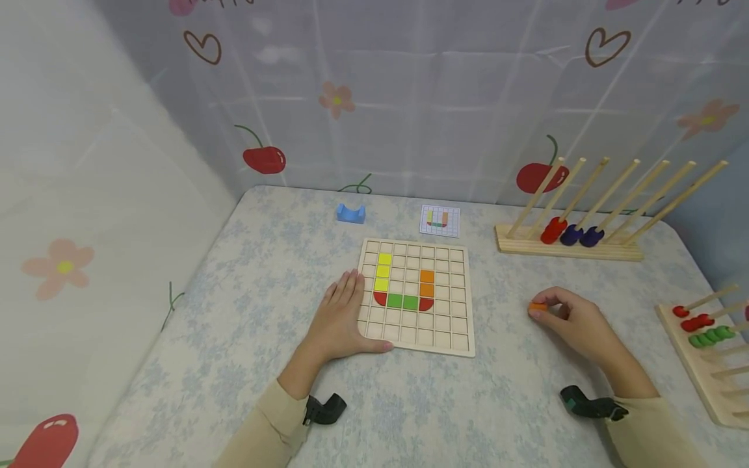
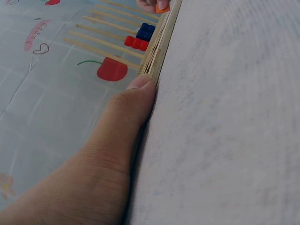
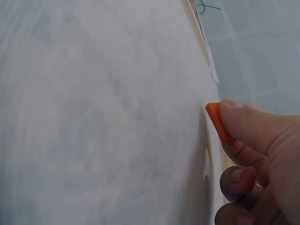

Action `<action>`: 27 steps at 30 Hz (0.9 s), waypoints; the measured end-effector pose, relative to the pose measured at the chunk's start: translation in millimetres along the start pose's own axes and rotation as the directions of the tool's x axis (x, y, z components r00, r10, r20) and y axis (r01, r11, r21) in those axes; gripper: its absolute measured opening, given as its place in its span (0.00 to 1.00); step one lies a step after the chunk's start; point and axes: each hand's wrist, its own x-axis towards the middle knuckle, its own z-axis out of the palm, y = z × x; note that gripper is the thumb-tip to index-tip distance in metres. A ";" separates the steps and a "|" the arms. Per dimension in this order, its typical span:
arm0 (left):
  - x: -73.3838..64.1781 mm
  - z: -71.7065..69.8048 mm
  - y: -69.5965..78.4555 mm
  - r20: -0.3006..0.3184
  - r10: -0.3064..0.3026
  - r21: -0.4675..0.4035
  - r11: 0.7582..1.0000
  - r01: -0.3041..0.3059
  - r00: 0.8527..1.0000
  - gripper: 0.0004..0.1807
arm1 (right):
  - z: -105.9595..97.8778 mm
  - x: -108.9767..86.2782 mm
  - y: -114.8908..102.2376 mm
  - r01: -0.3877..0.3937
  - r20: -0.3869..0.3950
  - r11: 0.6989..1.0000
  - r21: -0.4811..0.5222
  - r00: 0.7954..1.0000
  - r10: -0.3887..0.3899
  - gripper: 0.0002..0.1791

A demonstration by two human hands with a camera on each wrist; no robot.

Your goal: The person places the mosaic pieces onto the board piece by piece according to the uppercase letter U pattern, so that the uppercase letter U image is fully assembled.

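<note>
My right hand (image 1: 576, 322) pinches an orange square tile (image 3: 217, 121) between thumb and fingertips, to the right of the wooden grid board (image 1: 450, 328). On the board lie yellow tiles (image 1: 383, 271) in a column, two green tiles (image 1: 402, 301), two red curved tiles (image 1: 380, 298) and two orange tiles (image 1: 427, 284), together making a U shape. My left hand (image 1: 339, 318) rests at the board's left side with straight fingers along that edge. Its thumb (image 2: 143, 86) touches the front edge, near the left corner.
Behind the board lie a pattern card (image 1: 440, 221) and a blue notched block (image 1: 351, 214). A wooden peg rack (image 1: 570, 247) with red and dark blue beads stands at the back right. Another bead rack (image 1: 690, 370) sits at the right edge. Patterned curtains surround the table.
</note>
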 end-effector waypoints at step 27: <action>0.4 0.7 -0.4 0.019 -0.006 0.007 1.000 0.006 1.000 0.80 | 70.9 110.5 -100.1 0.027 0.077 0.975 0.219 0.996 -0.044 0.09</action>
